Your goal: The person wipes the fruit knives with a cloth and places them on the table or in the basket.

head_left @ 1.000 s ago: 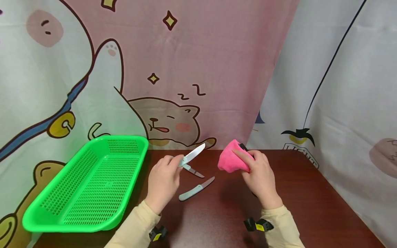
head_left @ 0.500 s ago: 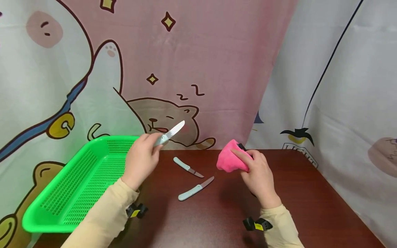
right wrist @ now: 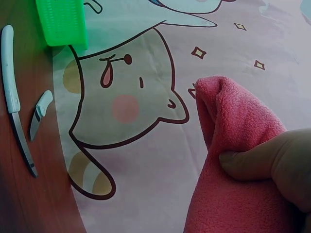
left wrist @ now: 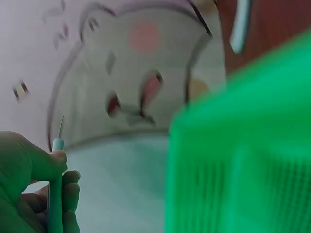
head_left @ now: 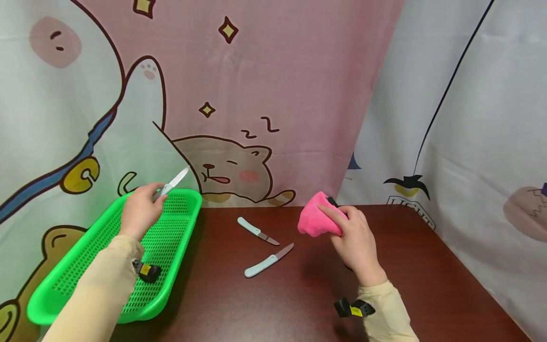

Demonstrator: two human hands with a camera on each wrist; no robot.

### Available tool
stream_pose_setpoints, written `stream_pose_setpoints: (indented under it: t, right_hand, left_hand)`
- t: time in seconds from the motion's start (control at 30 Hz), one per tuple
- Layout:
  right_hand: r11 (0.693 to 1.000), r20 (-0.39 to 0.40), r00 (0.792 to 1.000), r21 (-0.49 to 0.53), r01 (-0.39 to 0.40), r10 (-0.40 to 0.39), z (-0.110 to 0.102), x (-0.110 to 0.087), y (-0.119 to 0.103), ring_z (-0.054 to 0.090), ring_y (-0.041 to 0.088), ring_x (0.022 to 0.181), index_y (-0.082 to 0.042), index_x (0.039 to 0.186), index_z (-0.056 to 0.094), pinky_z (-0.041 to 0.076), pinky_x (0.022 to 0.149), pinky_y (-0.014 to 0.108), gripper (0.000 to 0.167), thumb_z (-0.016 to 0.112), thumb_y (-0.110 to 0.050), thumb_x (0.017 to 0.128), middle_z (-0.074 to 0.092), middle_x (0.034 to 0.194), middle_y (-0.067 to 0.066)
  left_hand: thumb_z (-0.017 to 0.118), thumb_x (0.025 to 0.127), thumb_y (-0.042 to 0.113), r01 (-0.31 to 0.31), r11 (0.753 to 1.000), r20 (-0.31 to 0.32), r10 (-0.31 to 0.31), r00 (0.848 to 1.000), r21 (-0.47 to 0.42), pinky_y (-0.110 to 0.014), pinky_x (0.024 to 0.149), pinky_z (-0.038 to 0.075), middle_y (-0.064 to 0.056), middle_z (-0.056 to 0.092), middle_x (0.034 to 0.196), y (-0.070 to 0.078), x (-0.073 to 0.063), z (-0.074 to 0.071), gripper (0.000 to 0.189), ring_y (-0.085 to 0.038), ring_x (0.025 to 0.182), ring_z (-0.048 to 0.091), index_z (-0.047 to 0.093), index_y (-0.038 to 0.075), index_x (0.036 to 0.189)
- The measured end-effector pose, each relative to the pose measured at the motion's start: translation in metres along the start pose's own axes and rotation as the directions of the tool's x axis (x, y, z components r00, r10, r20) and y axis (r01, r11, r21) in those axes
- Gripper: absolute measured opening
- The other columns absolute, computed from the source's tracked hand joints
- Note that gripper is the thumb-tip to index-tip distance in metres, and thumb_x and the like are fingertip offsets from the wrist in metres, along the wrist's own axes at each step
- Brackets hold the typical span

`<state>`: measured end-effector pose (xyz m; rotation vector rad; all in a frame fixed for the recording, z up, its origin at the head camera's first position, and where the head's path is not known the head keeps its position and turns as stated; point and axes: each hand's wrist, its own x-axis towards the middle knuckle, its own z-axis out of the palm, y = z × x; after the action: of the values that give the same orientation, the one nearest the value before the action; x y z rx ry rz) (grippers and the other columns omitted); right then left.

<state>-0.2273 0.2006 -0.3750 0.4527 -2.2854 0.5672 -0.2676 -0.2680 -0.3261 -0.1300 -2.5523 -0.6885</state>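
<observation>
My left hand [head_left: 142, 210] grips a small knife [head_left: 172, 184] by its pale handle, above the far part of the green basket [head_left: 194, 228]. The blade points up and to the right. In the left wrist view the thumb presses the knife handle [left wrist: 55, 194] against curled fingers. Over the right side of the table, my right hand [head_left: 355, 240] pinches a folded pink cloth [head_left: 315, 217]; the right wrist view shows the thumb on the cloth [right wrist: 243, 126]. Two more pale-handled knives lie on the table between the hands: a farther knife [head_left: 258, 231] and a nearer knife [head_left: 268, 260].
The green basket stands at the table's left, with perforated floor and walls. Behind the brown table [head_left: 307, 294] hangs a pink and white cartoon curtain [head_left: 290, 85]. Black cameras sit on both wrists, the left one [head_left: 147, 271] over the basket.
My left hand has carried its knife leftward from above the table to over the basket. The right hand with the cloth has stayed nearly still, as have the two lying knives.
</observation>
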Motion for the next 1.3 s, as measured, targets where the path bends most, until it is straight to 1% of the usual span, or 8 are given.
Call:
stream_pose_setpoints:
  t: [0.17,0.27,0.4,0.63,0.73,0.87,1.13,1.3]
  right_hand:
    - [1.000,0.002,1.000,0.000,-0.002,0.002,0.000,0.000,-0.001,0.052,0.032,0.097,-0.023,0.126,0.069,0.051,0.071,0.049,0.064,0.080,0.005,0.070,0.058,0.104,0.015]
    - [1.000,0.001,1.000,0.001,-0.005,0.005,0.000,0.000,-0.001,0.052,0.032,0.097,-0.023,0.127,0.069,0.051,0.071,0.049,0.065,0.080,0.005,0.069,0.058,0.104,0.015]
    - [1.000,-0.001,1.000,0.004,-0.006,0.006,0.000,0.000,-0.002,0.052,0.033,0.097,-0.022,0.127,0.069,0.051,0.070,0.050,0.065,0.080,0.006,0.069,0.058,0.104,0.016]
    - [1.000,-0.007,1.000,0.002,0.000,0.000,0.000,0.000,-0.001,0.053,0.034,0.099,-0.023,0.126,0.069,0.051,0.072,0.051,0.066,0.077,0.009,0.069,0.058,0.103,0.015]
    - [1.000,-0.013,1.000,0.000,0.003,-0.003,-0.001,0.001,-0.001,0.053,0.034,0.100,-0.023,0.126,0.069,0.050,0.073,0.051,0.065,0.076,0.008,0.069,0.058,0.103,0.015]
    - [1.000,-0.016,1.000,0.001,0.001,-0.001,-0.002,0.000,-0.001,0.052,0.033,0.100,-0.023,0.126,0.069,0.051,0.072,0.051,0.065,0.078,0.007,0.069,0.058,0.102,0.014]
    - [1.000,-0.022,1.000,-0.003,0.006,-0.006,-0.002,0.000,0.000,0.052,0.033,0.099,-0.024,0.126,0.069,0.051,0.071,0.051,0.065,0.079,0.007,0.069,0.058,0.102,0.014]
    - [1.000,-0.021,1.000,-0.003,0.005,-0.005,-0.002,-0.001,0.001,0.052,0.033,0.099,-0.024,0.126,0.069,0.051,0.071,0.051,0.065,0.078,0.006,0.070,0.058,0.103,0.014]
  left_hand:
    - [0.058,0.098,0.009,0.099,0.994,0.039,-0.101,0.994,0.042,-0.045,0.058,0.043,-0.032,0.063,0.105,-0.038,-0.001,0.002,0.033,-0.037,0.075,0.060,0.057,-0.008,0.127]
    - [0.056,0.099,0.011,0.158,0.984,0.064,-0.163,0.985,0.077,-0.045,0.058,0.043,-0.033,0.062,0.109,-0.057,-0.005,0.006,0.035,-0.038,0.078,0.060,0.055,-0.009,0.128]
    - [0.053,0.100,0.011,0.217,0.968,0.103,-0.230,0.968,0.123,-0.046,0.058,0.043,-0.035,0.058,0.115,-0.079,-0.010,0.009,0.037,-0.044,0.085,0.059,0.052,-0.009,0.130]
    - [0.053,0.099,0.011,0.286,0.937,0.175,-0.322,0.930,0.203,-0.044,0.053,0.043,-0.035,0.056,0.116,-0.109,-0.017,0.009,0.037,-0.041,0.079,0.057,0.050,-0.007,0.131]
    - [0.053,0.098,0.010,0.317,0.921,0.208,-0.364,0.908,0.228,-0.043,0.052,0.043,-0.035,0.057,0.112,-0.117,-0.020,0.009,0.036,-0.040,0.077,0.057,0.050,-0.007,0.130]
    - [0.054,0.096,0.007,0.324,0.914,0.246,-0.382,0.891,0.245,-0.044,0.051,0.044,-0.035,0.059,0.107,-0.124,-0.023,0.009,0.034,-0.041,0.075,0.057,0.051,-0.007,0.126]
    - [0.055,0.094,0.005,0.310,0.919,0.286,-0.373,0.882,0.242,-0.049,0.055,0.047,-0.036,0.058,0.107,-0.131,-0.028,0.012,0.031,-0.049,0.085,0.059,0.052,-0.008,0.123]
    - [0.053,0.093,0.004,0.308,0.919,0.312,-0.377,0.872,0.246,-0.050,0.059,0.047,-0.036,0.058,0.107,-0.132,-0.030,0.013,0.028,-0.048,0.085,0.058,0.054,-0.009,0.118]
